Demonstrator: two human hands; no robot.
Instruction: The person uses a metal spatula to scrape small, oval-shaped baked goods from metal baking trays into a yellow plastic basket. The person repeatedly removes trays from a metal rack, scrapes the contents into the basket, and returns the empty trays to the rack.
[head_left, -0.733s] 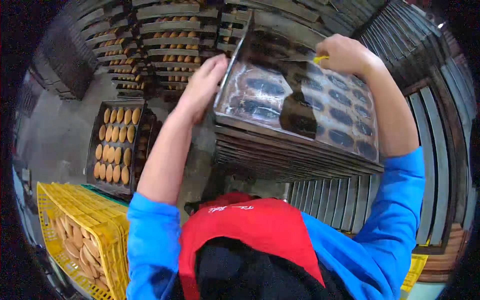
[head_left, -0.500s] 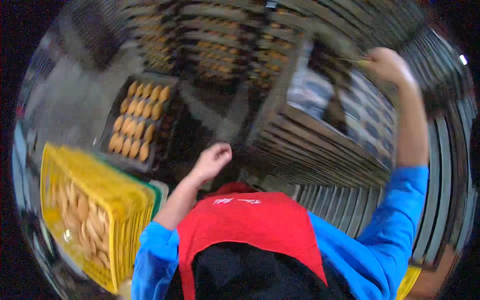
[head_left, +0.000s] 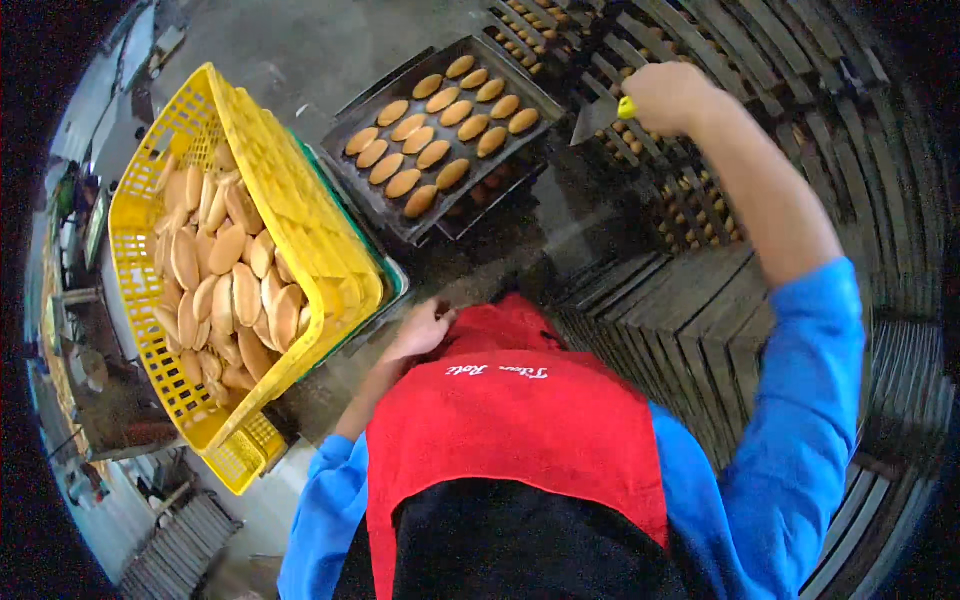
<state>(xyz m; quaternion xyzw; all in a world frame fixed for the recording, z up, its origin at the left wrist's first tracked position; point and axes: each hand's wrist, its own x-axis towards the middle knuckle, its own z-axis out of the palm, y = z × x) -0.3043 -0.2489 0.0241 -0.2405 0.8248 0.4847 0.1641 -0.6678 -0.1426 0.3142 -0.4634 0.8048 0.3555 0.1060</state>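
My right hand (head_left: 668, 98) is raised at the upper right, closed around a scraper (head_left: 598, 115) with a yellow handle and a flat metal blade. My left hand (head_left: 420, 330) hangs low beside my red apron (head_left: 510, 420), fingers loosely apart and holding nothing. Beyond it, a dark baking tray (head_left: 355, 190) carries rows of oval golden buns (head_left: 440, 125). A yellow plastic crate (head_left: 300, 225) at the left is filled with several of the same buns.
Stacks of empty dark trays (head_left: 700, 330) rise at the right, under my right arm. Racks with more baked buns (head_left: 690, 200) stand behind them. A green crate edge (head_left: 390, 280) shows under the yellow one. Grey concrete floor (head_left: 290, 50) lies beyond.
My left hand has dropped from the tilted tray down to my apron. The view has swung down and left, so the yellow crate and bun tray now fill the middle. My right hand stays raised.
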